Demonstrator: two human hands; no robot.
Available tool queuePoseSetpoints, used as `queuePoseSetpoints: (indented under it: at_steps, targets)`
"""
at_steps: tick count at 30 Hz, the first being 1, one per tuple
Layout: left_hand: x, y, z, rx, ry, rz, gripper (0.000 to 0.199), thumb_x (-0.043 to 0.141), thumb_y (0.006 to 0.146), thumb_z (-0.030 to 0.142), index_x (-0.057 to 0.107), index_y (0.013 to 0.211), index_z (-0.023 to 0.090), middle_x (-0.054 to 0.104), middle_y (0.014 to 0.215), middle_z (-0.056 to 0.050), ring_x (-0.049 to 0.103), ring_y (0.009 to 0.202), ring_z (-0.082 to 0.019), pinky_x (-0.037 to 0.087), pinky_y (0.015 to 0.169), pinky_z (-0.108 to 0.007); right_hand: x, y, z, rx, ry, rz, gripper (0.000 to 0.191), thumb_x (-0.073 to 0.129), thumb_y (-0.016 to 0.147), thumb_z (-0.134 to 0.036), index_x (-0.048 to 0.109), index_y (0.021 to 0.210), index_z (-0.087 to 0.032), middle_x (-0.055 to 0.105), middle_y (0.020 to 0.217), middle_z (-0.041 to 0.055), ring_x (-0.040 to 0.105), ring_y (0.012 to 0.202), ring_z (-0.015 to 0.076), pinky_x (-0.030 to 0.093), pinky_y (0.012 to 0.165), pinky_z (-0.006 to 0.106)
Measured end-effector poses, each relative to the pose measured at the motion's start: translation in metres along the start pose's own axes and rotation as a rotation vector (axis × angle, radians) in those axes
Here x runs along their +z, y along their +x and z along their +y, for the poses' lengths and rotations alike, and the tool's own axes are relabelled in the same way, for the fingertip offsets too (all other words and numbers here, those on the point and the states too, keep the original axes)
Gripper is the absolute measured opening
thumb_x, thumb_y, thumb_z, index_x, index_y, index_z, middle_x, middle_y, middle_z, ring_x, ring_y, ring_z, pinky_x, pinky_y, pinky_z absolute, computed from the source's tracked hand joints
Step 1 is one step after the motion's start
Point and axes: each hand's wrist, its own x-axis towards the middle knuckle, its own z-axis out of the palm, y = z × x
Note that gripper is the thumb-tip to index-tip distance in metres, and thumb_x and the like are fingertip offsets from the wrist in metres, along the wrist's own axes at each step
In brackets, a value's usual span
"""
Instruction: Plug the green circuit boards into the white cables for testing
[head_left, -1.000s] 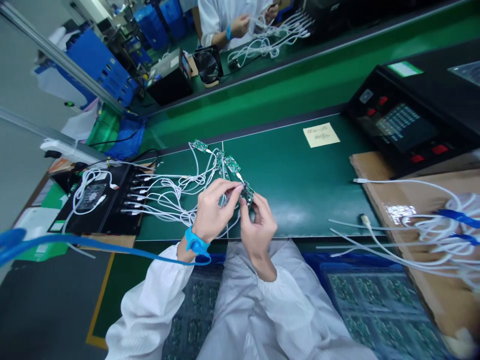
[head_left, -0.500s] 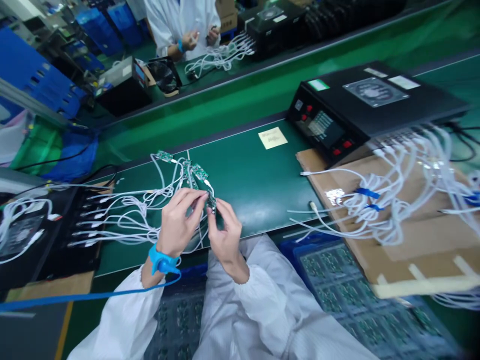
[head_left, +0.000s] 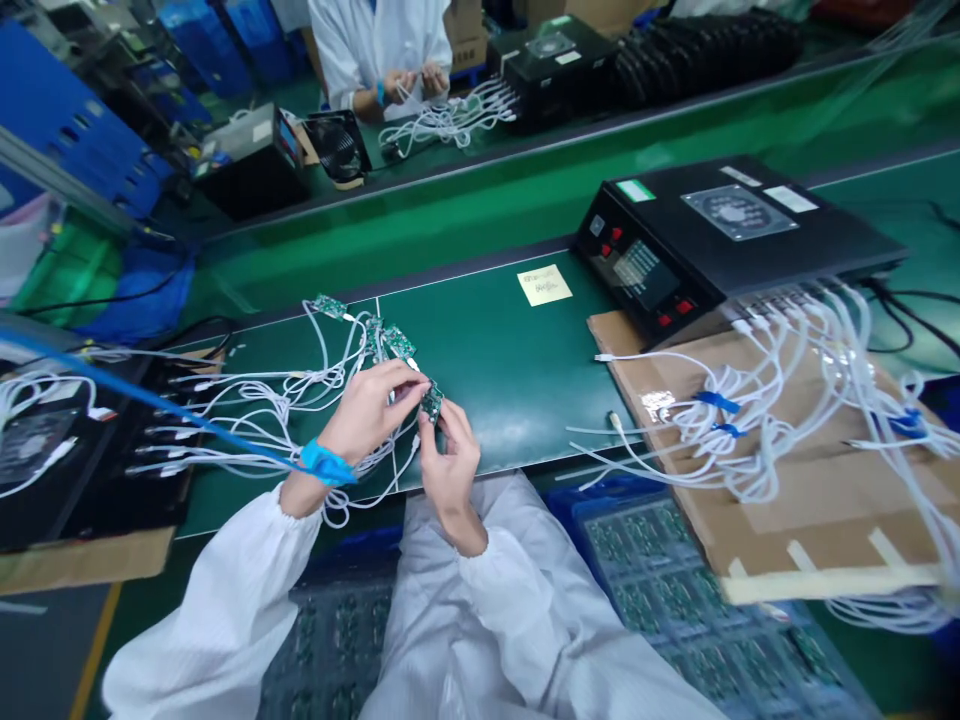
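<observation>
A small green circuit board [head_left: 432,400] is pinched between my two hands over the green bench. My left hand [head_left: 371,410] holds its upper left side, thumb and fingers pressed together. Below it, the fingers of my right hand [head_left: 450,455] grip the lower edge. Just beyond my left hand lie more circuit boards [head_left: 399,343] with white cables [head_left: 277,400] running among them. One white plug [head_left: 415,443] hangs beside my right fingertips. A blue band [head_left: 328,464] circles my left wrist.
A black tester [head_left: 742,230] stands right, with bundled cables [head_left: 757,430] on cardboard [head_left: 795,530]. A yellow note [head_left: 544,285] lies mid-bench. Trays of boards [head_left: 675,580] sit below the bench edge. Another person's hands [head_left: 420,80] work across the partition. A blue cord [head_left: 150,395] crosses left.
The board between my hands has turned and shows more of its face. The blue wrist cord has risen. A white plug now shows beside my right hand. The view has shifted slightly.
</observation>
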Motion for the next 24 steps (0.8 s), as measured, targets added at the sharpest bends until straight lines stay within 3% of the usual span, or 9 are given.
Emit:
queuePoseSetpoints:
  at_steps: [6,11,14,17,21,24]
  targets:
    - [0.007,0.002,-0.01,-0.009,-0.036,-0.023,0.013,0.065,0.097,0.026,0.074,0.094,0.019,0.074,0.09,-0.004,0.069,0.079,-0.016,0.054,0.074,-0.028,-0.002,-0.002,0.005,0.021,-0.049,-0.007,0.028,0.061,0.1,-0.032,0.066,0.121,-0.014,0.066,0.119,0.0132,0.067,0.11,0.0203,0.057,0.098,0.036]
    - [-0.002,-0.029,-0.002,-0.078,0.038,0.113,0.031,0.071,0.094,0.033,0.069,0.122,0.019,0.07,0.122,-0.011,0.066,0.116,-0.023,0.054,0.103,-0.043,-0.008,0.003,0.011,0.068,-0.203,0.025,0.045,0.062,0.098,-0.038,0.051,0.133,-0.013,0.063,0.118,0.0146,0.065,0.101,0.0206,0.056,0.092,0.039]
    - [-0.023,-0.067,0.011,-0.187,0.053,0.228,0.031,0.069,0.096,0.032,0.068,0.124,0.021,0.067,0.128,-0.011,0.062,0.124,-0.024,0.052,0.108,-0.046,-0.018,0.007,0.013,0.03,-0.358,-0.018,0.07,0.064,0.094,-0.042,0.035,0.15,-0.011,0.058,0.12,0.0168,0.06,0.095,0.0215,0.054,0.085,0.04]
    - [-0.055,-0.113,0.024,-0.337,0.019,0.367,0.029,0.068,0.095,0.035,0.071,0.121,0.021,0.068,0.126,-0.012,0.065,0.119,-0.023,0.055,0.104,-0.043,-0.034,0.01,0.013,-0.047,-0.549,-0.124,0.083,0.064,0.093,-0.045,0.028,0.158,-0.008,0.052,0.124,0.0196,0.055,0.098,0.0249,0.051,0.091,0.048]
    - [-0.097,-0.186,0.028,-0.65,-0.017,0.695,0.037,0.072,0.091,0.044,0.073,0.116,0.018,0.071,0.12,-0.014,0.07,0.107,-0.024,0.061,0.093,-0.038,-0.047,0.015,0.011,-0.163,-0.692,-0.265,0.079,0.063,0.092,-0.049,0.041,0.155,-0.007,0.043,0.132,0.0245,0.05,0.119,0.0349,0.046,0.1,0.056]
    - [-0.113,-0.241,0.021,-0.884,0.039,0.944,0.041,0.076,0.087,0.046,0.073,0.113,0.015,0.074,0.113,-0.015,0.071,0.104,-0.026,0.062,0.091,-0.042,-0.045,0.019,0.007,-0.264,-0.72,-0.317,0.062,0.06,0.095,-0.049,0.057,0.144,-0.011,0.042,0.142,0.0264,0.05,0.124,0.0376,0.039,0.107,0.061]
